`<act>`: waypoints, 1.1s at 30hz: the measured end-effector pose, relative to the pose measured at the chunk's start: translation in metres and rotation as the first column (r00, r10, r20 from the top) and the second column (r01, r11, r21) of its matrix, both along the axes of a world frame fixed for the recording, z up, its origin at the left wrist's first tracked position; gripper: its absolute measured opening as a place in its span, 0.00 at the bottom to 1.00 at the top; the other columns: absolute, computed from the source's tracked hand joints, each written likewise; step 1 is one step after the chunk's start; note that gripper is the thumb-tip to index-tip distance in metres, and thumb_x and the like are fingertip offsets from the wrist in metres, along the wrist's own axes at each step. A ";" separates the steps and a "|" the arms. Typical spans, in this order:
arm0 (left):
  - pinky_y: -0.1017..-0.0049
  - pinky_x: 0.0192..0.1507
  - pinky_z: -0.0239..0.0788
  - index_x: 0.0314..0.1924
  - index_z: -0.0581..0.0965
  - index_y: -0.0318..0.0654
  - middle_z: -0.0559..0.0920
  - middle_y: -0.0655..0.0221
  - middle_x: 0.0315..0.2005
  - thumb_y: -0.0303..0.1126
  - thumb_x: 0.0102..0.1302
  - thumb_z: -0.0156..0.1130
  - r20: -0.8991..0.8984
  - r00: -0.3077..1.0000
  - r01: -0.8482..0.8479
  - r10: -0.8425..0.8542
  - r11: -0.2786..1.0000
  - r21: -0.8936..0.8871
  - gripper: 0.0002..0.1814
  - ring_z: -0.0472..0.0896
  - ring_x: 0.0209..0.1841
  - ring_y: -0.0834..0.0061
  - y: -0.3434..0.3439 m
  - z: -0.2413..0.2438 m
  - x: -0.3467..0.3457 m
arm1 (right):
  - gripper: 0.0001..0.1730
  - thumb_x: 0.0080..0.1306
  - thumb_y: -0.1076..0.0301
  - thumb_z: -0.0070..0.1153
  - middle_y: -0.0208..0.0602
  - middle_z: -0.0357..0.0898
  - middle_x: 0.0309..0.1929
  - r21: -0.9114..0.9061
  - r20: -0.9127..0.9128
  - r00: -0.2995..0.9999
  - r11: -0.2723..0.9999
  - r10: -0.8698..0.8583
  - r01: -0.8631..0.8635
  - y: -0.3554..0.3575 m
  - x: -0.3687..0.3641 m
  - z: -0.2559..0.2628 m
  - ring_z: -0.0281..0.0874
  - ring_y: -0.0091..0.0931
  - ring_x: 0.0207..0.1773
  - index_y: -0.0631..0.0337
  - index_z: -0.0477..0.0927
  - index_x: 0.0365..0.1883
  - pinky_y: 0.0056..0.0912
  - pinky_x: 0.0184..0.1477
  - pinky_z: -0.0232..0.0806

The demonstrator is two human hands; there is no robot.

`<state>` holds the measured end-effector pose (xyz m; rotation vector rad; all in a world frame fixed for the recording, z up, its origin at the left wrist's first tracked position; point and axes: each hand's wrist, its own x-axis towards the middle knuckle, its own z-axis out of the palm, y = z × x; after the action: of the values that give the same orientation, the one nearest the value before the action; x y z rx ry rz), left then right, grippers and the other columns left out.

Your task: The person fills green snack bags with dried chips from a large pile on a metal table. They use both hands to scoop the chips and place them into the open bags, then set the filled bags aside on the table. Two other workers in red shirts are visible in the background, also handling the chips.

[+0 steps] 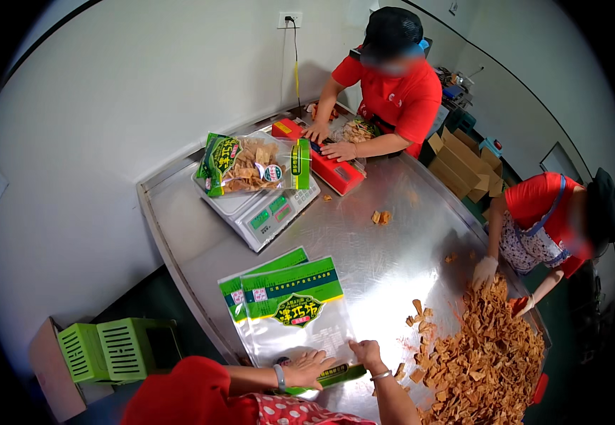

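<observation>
Two flat green-and-clear plastic packaging bags [307,276] lie overlapped on the steel table in front of me, with printed writing on them. My left hand [307,367] rests flat on the lower part of the upper bag, its fingers spread. At that bag's right edge, my right hand [368,355] has its fingers curled in and pinches the film. A filled bag of dried brown pieces [254,164] lies across the pan of a digital weighing scale [265,215] beyond the bags.
A large heap of brown food pieces [483,356] covers the right side of the steel table [339,228]; a gloved co-worker's hand [485,272] reaches into it. Opposite, another person presses on a red impulse sealer [339,172]. Green plastic stools [121,348] stand at the left.
</observation>
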<state>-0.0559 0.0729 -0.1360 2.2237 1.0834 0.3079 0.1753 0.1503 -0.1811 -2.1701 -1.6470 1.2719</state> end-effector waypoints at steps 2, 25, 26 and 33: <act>0.56 0.51 0.67 0.51 0.68 0.34 0.72 0.49 0.45 0.38 0.55 0.67 -0.029 0.991 -0.130 0.131 0.991 0.027 0.27 0.74 0.49 0.51 -0.038 0.005 0.016 | 0.25 0.59 0.54 0.63 0.41 0.77 0.17 -0.104 -0.155 0.982 0.990 -0.111 0.095 0.000 -0.003 0.015 0.74 0.27 0.22 0.75 0.82 0.27 0.34 0.26 0.66; 0.53 0.36 0.70 0.29 0.75 0.35 0.81 0.50 0.28 0.35 0.60 0.58 0.048 0.883 -0.468 0.467 0.884 -0.006 0.10 0.80 0.34 0.46 -0.095 0.056 0.113 | 0.36 0.65 0.43 0.57 0.44 0.77 0.46 -0.243 -0.690 0.655 0.951 -0.308 0.192 -0.197 0.092 0.087 0.82 0.36 0.39 0.70 0.70 0.55 0.38 0.41 0.78; 0.53 0.36 0.70 0.29 0.76 0.35 0.81 0.50 0.28 0.36 0.60 0.59 0.049 0.891 -0.452 0.452 0.892 -0.023 0.11 0.80 0.34 0.47 -0.101 0.065 0.120 | 0.36 0.64 0.43 0.58 0.44 0.76 0.48 -0.295 -0.712 0.613 0.938 -0.343 0.181 -0.200 0.089 0.095 0.82 0.36 0.40 0.70 0.70 0.54 0.40 0.43 0.77; 0.60 0.27 0.65 0.22 0.78 0.37 0.78 0.56 0.17 0.44 0.55 0.63 0.099 0.979 -0.160 0.177 0.975 -0.156 0.17 0.77 0.22 0.58 -0.107 0.074 0.158 | 0.25 0.69 0.56 0.56 0.42 0.80 0.26 -0.005 -0.737 0.625 0.927 -0.257 0.375 -0.216 0.080 0.095 0.82 0.29 0.26 0.75 0.78 0.26 0.29 0.29 0.79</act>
<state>0.1019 -0.0342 -0.0623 1.9645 1.1965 0.4069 0.2557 -0.0659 -0.0861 -1.4408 -0.9314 1.5435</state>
